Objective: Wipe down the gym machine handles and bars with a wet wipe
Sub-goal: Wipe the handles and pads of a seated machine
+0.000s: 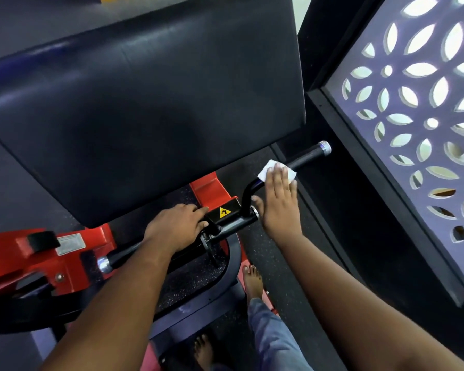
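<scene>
A white wet wipe lies on the black right handle of the gym machine, under the straight fingers of my right hand, which presses it against the bar. The handle ends in a silver cap. My left hand rests on the machine's black pivot block with its yellow warning sticker, fingers lying flat. A second black handle with a silver cap points left below my left forearm.
A large black pad fills the upper middle of the view. Red frame parts sit at the left. A patterned cut-out screen stands close on the right. My bare feet stand on the speckled floor.
</scene>
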`<move>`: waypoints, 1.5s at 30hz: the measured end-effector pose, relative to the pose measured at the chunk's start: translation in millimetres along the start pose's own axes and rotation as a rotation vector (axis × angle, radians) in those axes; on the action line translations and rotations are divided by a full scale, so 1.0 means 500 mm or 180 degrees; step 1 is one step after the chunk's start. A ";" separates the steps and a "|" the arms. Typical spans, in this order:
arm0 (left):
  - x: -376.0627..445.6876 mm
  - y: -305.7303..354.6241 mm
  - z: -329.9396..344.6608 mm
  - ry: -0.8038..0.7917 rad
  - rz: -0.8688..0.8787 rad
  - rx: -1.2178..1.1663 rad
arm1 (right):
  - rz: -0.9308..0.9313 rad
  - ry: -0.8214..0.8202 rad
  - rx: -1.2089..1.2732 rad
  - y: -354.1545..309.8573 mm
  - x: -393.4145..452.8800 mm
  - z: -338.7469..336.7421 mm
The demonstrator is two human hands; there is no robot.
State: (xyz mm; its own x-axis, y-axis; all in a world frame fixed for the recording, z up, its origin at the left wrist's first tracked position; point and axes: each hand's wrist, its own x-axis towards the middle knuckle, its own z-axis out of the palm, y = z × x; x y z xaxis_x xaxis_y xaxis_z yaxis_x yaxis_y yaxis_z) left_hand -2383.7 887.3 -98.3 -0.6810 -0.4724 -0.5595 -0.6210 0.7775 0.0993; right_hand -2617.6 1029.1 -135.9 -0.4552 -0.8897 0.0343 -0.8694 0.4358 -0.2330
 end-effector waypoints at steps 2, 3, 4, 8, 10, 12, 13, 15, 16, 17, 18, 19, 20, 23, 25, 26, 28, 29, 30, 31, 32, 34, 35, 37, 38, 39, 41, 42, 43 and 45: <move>-0.001 0.000 0.001 0.0015 -0.0009 0.0006 | 0.0666 0.0203 0.0137 -0.004 0.022 -0.010; -0.001 0.000 0.000 0.0023 -0.0018 0.0001 | 0.0988 0.0275 0.0338 -0.006 0.040 -0.021; -0.001 -0.001 0.001 0.0029 -0.0021 -0.0001 | 0.1196 0.0381 0.0639 -0.008 0.057 -0.032; 0.001 -0.003 0.005 0.0044 -0.0022 -0.0023 | 0.1743 0.0787 0.2098 -0.077 0.074 -0.048; 0.003 -0.003 0.006 0.0054 -0.0017 -0.0024 | 0.2037 0.0703 0.2696 -0.137 0.051 -0.042; 0.003 -0.002 0.006 0.0067 -0.0036 -0.0030 | 0.2167 0.0621 0.3070 -0.180 0.028 -0.037; 0.003 -0.001 0.006 0.0063 -0.0046 -0.0033 | 0.2257 0.0626 0.3230 -0.189 0.027 -0.039; 0.004 -0.001 0.006 0.0047 -0.0048 -0.0047 | 0.2628 0.0753 0.3692 -0.172 0.054 -0.048; 0.004 -0.002 0.006 0.0040 -0.0046 -0.0064 | 0.2878 0.0900 0.3959 -0.148 0.076 -0.054; 0.004 -0.002 0.006 0.0042 -0.0039 -0.0074 | 0.3078 0.1088 0.4219 -0.119 0.100 -0.065; 0.004 -0.002 0.006 0.0044 -0.0029 -0.0073 | 0.3214 0.1302 0.4497 -0.089 0.121 -0.077; 0.003 -0.002 0.005 0.0040 -0.0017 -0.0068 | 0.3277 0.1509 0.4829 -0.063 0.139 -0.088; 0.003 -0.002 0.004 0.0036 -0.0009 -0.0065 | 0.3325 0.1682 0.5228 -0.047 0.150 -0.096; 0.000 0.000 0.000 0.0035 0.0001 -0.0045 | 0.3302 0.1398 0.6211 -0.064 0.129 -0.101; 0.000 -0.001 0.000 0.0034 0.0009 -0.0048 | 0.3277 0.0887 0.6414 -0.086 0.103 -0.092; 0.000 -0.002 0.001 0.0032 0.0013 -0.0053 | 0.3283 0.0743 0.6501 -0.086 0.097 -0.095; 0.001 -0.003 0.003 0.0038 0.0020 -0.0043 | 0.3258 0.0890 0.6777 -0.051 0.106 -0.109; 0.002 -0.003 0.003 0.0032 0.0020 -0.0043 | 0.3252 0.1134 0.6871 -0.023 0.120 -0.117; 0.004 -0.003 0.003 0.0024 0.0017 -0.0046 | 0.3270 0.1414 0.6955 0.004 0.135 -0.120; 0.005 -0.003 0.003 0.0016 0.0009 -0.0048 | 0.3295 0.1560 0.6968 0.022 0.145 -0.118; 0.005 -0.004 0.003 0.0012 0.0010 -0.0045 | 0.3275 0.1518 0.6984 0.028 0.148 -0.111; 0.003 -0.004 0.002 0.0009 0.0018 -0.0041 | 0.3275 0.0969 0.6787 0.007 0.139 -0.088; 0.001 -0.003 0.000 0.0001 0.0021 -0.0039 | 0.3302 0.0701 0.6631 -0.008 0.129 -0.079; 0.001 -0.002 -0.005 -0.0015 0.0029 -0.0050 | 0.3340 0.0430 0.6418 -0.012 0.119 -0.081; 0.000 -0.002 -0.005 -0.0021 0.0025 -0.0059 | 0.3308 0.0525 0.6461 0.000 0.124 -0.088; -0.001 -0.002 -0.005 -0.0024 0.0019 -0.0061 | 0.3287 0.0771 0.6508 0.018 0.135 -0.099; 0.000 -0.001 -0.007 -0.0038 0.0015 -0.0058 | 0.3177 0.1200 0.6849 0.054 0.162 -0.118; 0.000 0.000 -0.008 -0.0046 0.0018 -0.0056 | 0.3154 0.1270 0.6856 0.058 0.166 -0.119; -0.001 0.000 -0.008 -0.0040 0.0021 -0.0051 | 0.3178 0.1122 0.6649 0.045 0.163 -0.116; -0.001 -0.001 -0.006 -0.0020 0.0022 -0.0045 | 0.3266 0.0623 0.6144 0.005 0.138 -0.090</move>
State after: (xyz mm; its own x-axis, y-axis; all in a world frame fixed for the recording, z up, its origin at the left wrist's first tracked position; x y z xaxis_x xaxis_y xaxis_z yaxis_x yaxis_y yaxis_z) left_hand -2384.5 885.9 -95.6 -0.6829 -0.4645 -0.5638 -0.6217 0.7748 0.1147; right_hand -2659.9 974.8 -90.3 -0.6184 -0.4295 -0.6581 0.7631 -0.1279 -0.6335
